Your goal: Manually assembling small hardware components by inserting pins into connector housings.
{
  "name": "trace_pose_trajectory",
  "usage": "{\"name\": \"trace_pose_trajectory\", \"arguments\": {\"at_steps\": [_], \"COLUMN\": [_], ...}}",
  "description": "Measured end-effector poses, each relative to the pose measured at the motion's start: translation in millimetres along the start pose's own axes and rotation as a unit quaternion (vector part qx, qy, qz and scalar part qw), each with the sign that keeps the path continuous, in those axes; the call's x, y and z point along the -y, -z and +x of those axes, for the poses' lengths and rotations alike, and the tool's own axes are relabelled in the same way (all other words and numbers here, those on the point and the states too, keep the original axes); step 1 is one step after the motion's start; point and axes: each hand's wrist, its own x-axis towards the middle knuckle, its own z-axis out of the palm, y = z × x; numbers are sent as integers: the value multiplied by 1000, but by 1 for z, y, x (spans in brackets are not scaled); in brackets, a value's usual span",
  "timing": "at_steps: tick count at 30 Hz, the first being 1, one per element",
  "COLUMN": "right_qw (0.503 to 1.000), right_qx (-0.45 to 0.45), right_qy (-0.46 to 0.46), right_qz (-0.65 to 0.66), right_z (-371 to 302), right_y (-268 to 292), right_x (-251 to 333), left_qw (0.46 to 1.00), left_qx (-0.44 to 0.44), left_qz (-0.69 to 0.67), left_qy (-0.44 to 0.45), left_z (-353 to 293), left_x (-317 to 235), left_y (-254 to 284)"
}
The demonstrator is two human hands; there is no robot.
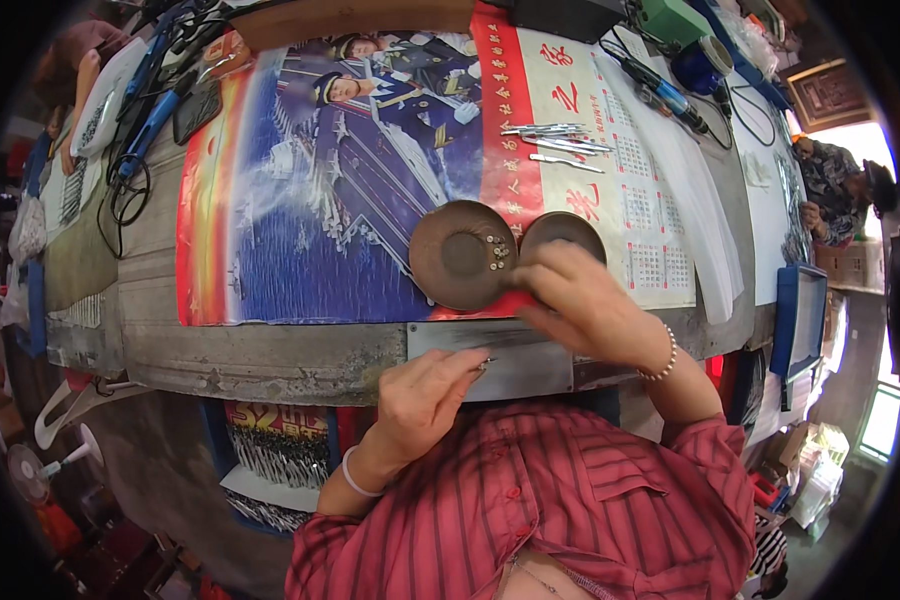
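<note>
My left hand (pixel 425 398) is closed in a pinch above the table's front edge. A small, dark, slim metal piece (pixel 486 363) pokes out from its fingertips; most of it is hidden. My right hand (pixel 582 300) is over the near side of a small brown bowl (pixel 568 228), fingers curled together, and whatever they pinch is too small or hidden to make out. To the left of it stands a larger brown bowl (pixel 428 262) with several tiny round metal parts (pixel 498 250) in it. Below both bowls a flat metal plate (pixel 530 372) lies along the table edge.
A poster (pixel 320 270) covers the tabletop, with several slim silver metal pieces (pixel 565 140) beyond the bowls. Blue-handled tools with cables (pixel 150 130) lie at the far left, another corded tool (pixel 675 100) at the far right. Other people sit at both sides. A blue tray (pixel 798 320) is at the right.
</note>
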Motion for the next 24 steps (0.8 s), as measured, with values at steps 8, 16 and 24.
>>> {"name": "trace_pose_trajectory", "arguments": {"at_steps": [8,16,24], "right_qw": [968,952,985], "right_qx": [-56,9,-89], "right_qy": [52,138,51], "right_qz": [-240,-274,138], "right_z": [13,15,-12], "right_y": [-30,-27,-40], "right_x": [-19,-19,40], "left_qw": [962,897,817], "left_qx": [-71,-98,-116], "left_qz": [-161,-299,-474], "left_qy": [209,310,306], "left_z": [-24,-33,-25], "left_x": [-5,-5,-7], "left_y": [-5,-2,-20]}}
